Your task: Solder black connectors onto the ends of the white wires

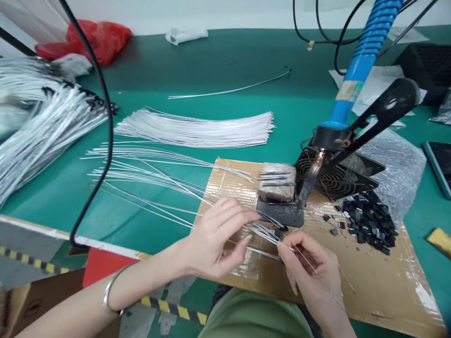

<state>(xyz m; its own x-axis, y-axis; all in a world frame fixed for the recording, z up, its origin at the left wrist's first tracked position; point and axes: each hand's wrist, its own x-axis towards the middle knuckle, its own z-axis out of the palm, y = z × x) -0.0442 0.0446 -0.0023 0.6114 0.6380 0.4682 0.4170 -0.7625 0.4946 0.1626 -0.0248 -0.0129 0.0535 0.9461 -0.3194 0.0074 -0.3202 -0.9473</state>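
Observation:
My left hand [221,234] is over the cardboard's left part, fingers bent above a spread of thin white wires [176,180], thumb apart from the fingers; nothing is gripped between them. My right hand [312,270] pinches a thin wire near the black tips of the wires, and thin strands run down across its palm. Just behind the hands, a block [277,192] with metal rods on it sits on a dark metal base. Small black pieces [371,220] lie heaped right of the hands on the cardboard [384,281].
A blue duct [366,61] and black fan [317,173] stand behind the block. A neat white wire bundle [197,129] lies on the green table [225,56], with more wires [45,122] far left. A black cable [107,103] hangs in front. Bubble wrap [401,164] and a phone [440,164] are right.

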